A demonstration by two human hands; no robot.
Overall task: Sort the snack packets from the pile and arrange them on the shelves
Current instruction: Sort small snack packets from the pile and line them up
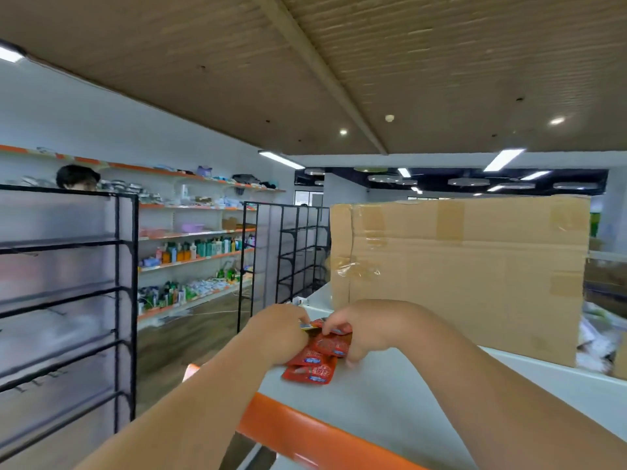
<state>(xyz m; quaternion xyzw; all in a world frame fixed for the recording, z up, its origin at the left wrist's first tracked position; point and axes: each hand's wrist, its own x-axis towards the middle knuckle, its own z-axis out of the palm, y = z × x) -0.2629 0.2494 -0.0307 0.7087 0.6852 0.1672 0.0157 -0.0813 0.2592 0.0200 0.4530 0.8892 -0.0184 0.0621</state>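
Note:
Several small red snack packets (317,359) lie bunched on a white shelf top (390,395) with an orange front edge. My left hand (280,334) grips the left side of the bunch, fingers curled over it. My right hand (361,329) pinches the packets at their right side, thumb and fingers bent down on them. A yellow-edged packet (307,328) peeks out between my two hands. How many packets sit under my hands is hidden.
A large taped cardboard box (458,276) stands on the shelf top just behind my hands. Black wire racks (68,300) stand to the left, another (281,252) farther back. Stocked wall shelves (196,252) line the far wall. A person's head (78,178) shows behind the left rack.

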